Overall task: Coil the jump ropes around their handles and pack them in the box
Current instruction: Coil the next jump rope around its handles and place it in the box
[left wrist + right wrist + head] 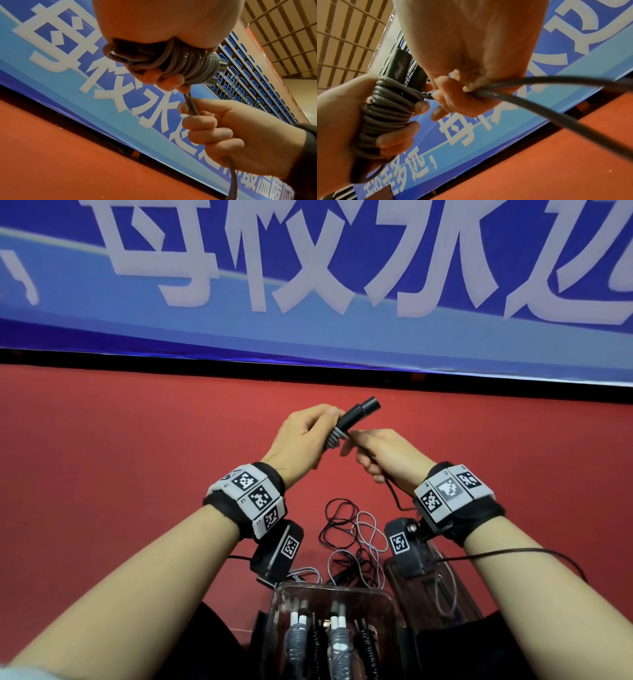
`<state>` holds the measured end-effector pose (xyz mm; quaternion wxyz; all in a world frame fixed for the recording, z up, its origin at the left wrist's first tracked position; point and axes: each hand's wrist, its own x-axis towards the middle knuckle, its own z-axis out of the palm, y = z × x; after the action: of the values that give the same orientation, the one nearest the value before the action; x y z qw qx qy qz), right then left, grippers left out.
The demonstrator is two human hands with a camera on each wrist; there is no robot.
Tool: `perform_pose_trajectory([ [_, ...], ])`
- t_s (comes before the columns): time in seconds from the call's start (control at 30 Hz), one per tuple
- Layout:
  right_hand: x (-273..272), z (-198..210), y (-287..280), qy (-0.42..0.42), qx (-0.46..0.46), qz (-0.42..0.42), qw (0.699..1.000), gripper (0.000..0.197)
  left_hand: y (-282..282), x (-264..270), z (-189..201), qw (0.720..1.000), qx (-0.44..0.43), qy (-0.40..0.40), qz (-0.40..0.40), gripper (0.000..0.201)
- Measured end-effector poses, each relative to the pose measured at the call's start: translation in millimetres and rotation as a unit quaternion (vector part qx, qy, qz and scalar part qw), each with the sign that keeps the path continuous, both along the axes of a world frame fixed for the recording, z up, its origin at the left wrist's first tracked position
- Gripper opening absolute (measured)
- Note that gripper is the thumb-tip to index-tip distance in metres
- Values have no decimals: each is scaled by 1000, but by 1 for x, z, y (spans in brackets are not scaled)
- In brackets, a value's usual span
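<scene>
Overhead, I see my left hand [301, 440] wrapped round a pair of black handles [359, 414] whose tips stick up and to the right, grey rope coils [334, 440] bunched under the fingers. My right hand [383, 455] sits just beside it, fist closed on the loose rope [394, 494], which drops toward the tangle of black and grey rope [352, 537] lying on the floor. Nearest me stands the clear box [274, 604], with coiled ropes [337, 642] already lying side by side in it.

The left wrist view gives what the head view hides: two strands pinched between the right thumb and forefinger, taut up to the coil, and a metal end on the handle. The right wrist view shows my left fingertips [421, 107] pressing the turns flat (thumb not visible there).

The floor [120, 457] is red, meeting a blue banner [342, 268] with large white characters; rows of blue seats [248, 75] rise behind it.
</scene>
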<state>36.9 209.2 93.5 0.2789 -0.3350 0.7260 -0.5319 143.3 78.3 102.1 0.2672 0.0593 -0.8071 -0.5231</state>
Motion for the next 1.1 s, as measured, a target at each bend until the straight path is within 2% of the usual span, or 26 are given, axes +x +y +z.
perform_pose_trajectory([
  [0.1,2,-2,2,45,32,9,998,33,-8,-3,-6,999,2,-17,48,39],
  [0.23,8,1,7,224,25,-21,974,31,-20,-1,-8,991,-18,-43,127,45],
  [0.33,13,4,7,295,3,-22,955,25,-24,-1,-9,985,-40,-64,153,50],
  [0.47,15,5,5,326,-8,-22,945,22,-27,-3,-12,980,-43,-85,174,56],
  [0.6,18,7,5,336,-21,-14,942,32,-35,-2,-14,969,-42,-115,213,54],
  [0.67,20,9,4,348,-25,-13,937,34,-38,0,-14,955,-93,-154,236,51],
  [0.73,22,10,4,360,-34,-16,932,34,-39,3,-17,925,-201,-205,251,49],
  [0.8,22,13,3,367,-41,-21,929,33,-40,3,-21,902,-288,-229,227,47],
  [0.9,19,16,3,346,-52,-36,936,34,-40,4,-23,886,-361,-237,171,50],
  [1.0,12,19,5,309,-65,-52,947,37,-32,5,-17,879,-396,-238,114,51],
  [1.1,6,17,7,273,-59,-45,959,38,-21,7,-15,881,-396,-254,55,48],
])
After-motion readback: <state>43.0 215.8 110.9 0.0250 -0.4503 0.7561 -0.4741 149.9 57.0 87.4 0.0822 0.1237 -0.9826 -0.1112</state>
